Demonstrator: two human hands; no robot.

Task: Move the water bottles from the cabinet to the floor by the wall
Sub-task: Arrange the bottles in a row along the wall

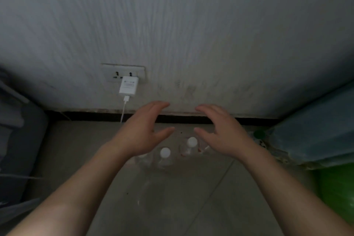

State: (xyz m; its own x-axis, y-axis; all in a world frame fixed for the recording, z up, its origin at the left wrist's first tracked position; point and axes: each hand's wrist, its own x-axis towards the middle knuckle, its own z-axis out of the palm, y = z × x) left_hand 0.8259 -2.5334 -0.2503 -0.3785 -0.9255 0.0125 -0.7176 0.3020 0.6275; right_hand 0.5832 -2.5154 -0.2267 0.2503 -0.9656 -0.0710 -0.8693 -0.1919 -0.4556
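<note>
Two clear water bottles with white caps stand upright on the floor near the wall: one (165, 156) lower left, the other (191, 145) up and to its right. My left hand (145, 132) hovers above and left of them, fingers straight and spread, holding nothing. My right hand (220, 132) hovers above and right of them, also spread and empty. More clear bottles may stand under the hands, but I cannot tell in the dim light.
A white charger (128, 85) sits in a wall socket (122, 71), its cable (123, 112) running down to the floor. A dark skirting board (191, 119) runs along the wall. A grey piece of furniture (21, 136) is left; a blue-green bundle (318, 130) and a green object (337, 193) are right.
</note>
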